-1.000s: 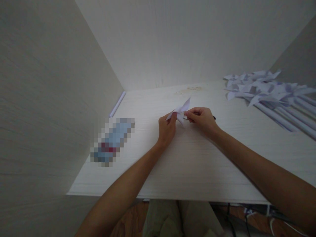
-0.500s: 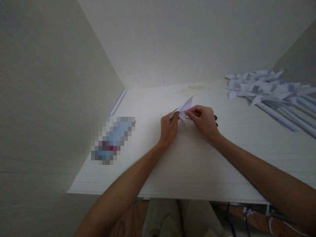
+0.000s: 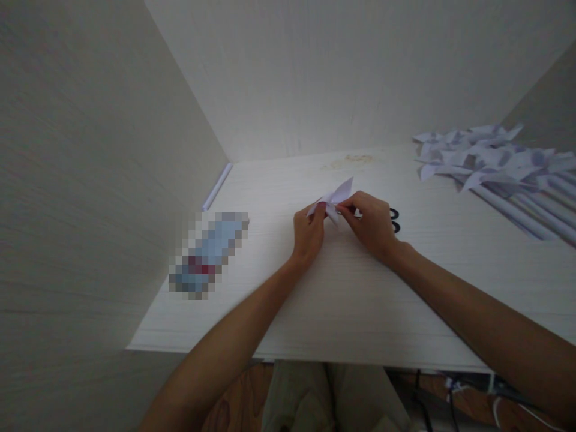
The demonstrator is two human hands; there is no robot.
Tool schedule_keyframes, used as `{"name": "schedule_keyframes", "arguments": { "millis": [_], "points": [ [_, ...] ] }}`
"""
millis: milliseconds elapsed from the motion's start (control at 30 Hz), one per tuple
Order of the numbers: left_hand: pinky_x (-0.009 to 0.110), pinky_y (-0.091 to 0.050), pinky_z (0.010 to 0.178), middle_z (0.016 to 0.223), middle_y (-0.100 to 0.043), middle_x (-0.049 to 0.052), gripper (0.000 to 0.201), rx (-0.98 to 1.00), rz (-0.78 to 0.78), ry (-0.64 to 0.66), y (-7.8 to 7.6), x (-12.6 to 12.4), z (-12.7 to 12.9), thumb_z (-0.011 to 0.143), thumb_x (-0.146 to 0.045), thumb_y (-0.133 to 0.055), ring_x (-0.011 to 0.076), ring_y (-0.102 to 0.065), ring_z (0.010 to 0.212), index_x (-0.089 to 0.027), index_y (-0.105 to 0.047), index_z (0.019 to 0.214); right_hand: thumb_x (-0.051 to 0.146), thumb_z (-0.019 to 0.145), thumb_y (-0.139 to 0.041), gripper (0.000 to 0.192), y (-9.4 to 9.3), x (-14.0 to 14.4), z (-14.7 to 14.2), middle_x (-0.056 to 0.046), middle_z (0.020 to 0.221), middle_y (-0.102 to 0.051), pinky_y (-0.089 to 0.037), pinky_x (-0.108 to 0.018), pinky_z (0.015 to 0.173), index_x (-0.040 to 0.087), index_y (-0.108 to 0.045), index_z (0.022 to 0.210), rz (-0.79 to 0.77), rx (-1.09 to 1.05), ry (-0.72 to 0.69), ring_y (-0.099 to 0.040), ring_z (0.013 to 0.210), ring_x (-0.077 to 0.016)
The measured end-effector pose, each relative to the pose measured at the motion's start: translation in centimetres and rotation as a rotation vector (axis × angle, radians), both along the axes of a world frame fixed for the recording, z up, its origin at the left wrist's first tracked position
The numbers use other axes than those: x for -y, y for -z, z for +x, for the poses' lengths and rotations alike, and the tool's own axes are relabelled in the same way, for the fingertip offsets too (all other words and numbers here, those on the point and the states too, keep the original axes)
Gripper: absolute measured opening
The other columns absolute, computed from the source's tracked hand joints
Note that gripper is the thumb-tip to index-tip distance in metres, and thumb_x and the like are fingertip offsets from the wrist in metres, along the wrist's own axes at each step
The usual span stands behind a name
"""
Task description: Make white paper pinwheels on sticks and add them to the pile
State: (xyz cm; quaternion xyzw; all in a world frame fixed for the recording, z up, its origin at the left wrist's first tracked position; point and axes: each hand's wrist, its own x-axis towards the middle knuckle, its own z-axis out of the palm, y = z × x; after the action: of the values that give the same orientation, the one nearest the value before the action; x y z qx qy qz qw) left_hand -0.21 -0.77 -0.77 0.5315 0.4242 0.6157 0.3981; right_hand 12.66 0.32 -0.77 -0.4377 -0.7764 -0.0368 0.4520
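The hands have hardly moved since a second ago, but the right hand has slid a bit toward the person, so black scissors now peek out behind it. Before, they were almost hidden. The paper sits in nearly the same spot, with its point up a little higher.

Both hands hold the folded white paper just above the middle of the surface. The left hand pinches one side, fingers pressed together on it. The right hand pinches the other side, fingers closed on the paper too. One sharp paper tip sticks up and away from the person. I think the hands are still working on the middle of the paper, since the small change shows only tiny finger moves, not a big fold.

Far to the right lies a pile of paper pinwheels on white sticks. By the left wall lies one thin stick. Near it is a blurred-out thing, blue and red; I cannot tell what it is.
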Motion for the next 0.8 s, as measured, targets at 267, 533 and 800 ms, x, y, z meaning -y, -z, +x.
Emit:
{"name": "schedule_keyframes", "arguments": {
  "millis": [267, 533, 800],
  "points": [
    [0.025, -0.046, 0.064, 0.059, -0.055, -0.001, 0.028, 0.037, 0.0, 0.024, 0.3, 0.0, 0.0, 0.075, -0.036, -0.05, 0.0091, -0.052, 0.058, -0.014, -0.056, 0.059, 0.025, 0.08, -0.049, 0.019, 0.0, 0.0, 0.0, -0.004, 0.062, -0.057, -0.039, -0.027, 0.058, 0.017, -0.057, 0.065, 0.076, 0.024, 0.02, -0.051, 0.06, -0.0154],
    [0.026, -0.047, 0.066, 0.059, -0.055, -0.001, 0.027, 0.097, -0.042, 0.06, 0.2, -0.1, 0.0, 0.075, -0.036, -0.051, 0.0089, -0.053, 0.058, -0.014, -0.056, 0.06, 0.025, 0.078, -0.052, 0.018, -0.1, 0.0, 0.0, -0.004, 0.061, -0.058, -0.038, -0.027, 0.057, 0.016, -0.058, 0.063, 0.064, 0.003, -0.017, -0.051, 0.058, -0.0145],
    [0.024, -0.046, 0.067, 0.064, -0.061, -0.003, 0.016, -0.124, 0.047, 0.177, -0.8, 0.0, -0.2, 0.068, -0.009, -0.052, 0.0097, -0.055, 0.064, -0.018, -0.065, 0.07, 0.023, 0.07, -0.057, 0.011, -0.1, -0.8, 0.6, -0.002, 0.06, -0.06, -0.04, -0.026, 0.052, 0.015, -0.062, 0.065, -0.295, -0.393, -0.012, -0.05, 0.053, -0.0119]
  ]
}}
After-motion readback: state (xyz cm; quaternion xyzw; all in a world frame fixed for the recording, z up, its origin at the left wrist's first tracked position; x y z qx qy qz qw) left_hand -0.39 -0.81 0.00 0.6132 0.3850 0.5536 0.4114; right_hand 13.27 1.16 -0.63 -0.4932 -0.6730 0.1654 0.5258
